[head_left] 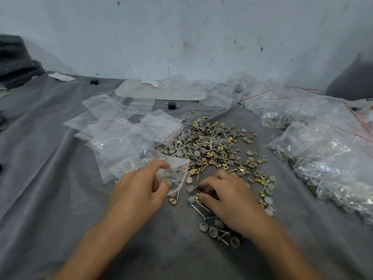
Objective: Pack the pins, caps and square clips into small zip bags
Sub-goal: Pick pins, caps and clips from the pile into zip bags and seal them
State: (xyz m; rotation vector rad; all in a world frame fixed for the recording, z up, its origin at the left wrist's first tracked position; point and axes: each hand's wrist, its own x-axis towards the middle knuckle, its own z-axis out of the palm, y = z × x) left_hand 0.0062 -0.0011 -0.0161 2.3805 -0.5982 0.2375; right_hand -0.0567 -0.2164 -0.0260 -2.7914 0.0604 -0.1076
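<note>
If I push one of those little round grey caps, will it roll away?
Probably not far. The grey caps lie flat like tiny bowls, so a push would likely slide one, not roll it. The wrinkled grey cloth probably slows it too. Tipped on edge, its round rim might roll.

Grey caps (249,153), pins (198,209) and brass square clips (173,201) lie heaped beside clear zip bags (113,128)

Soft, dim daylight — wide-angle bend, blurred edges.
</note>
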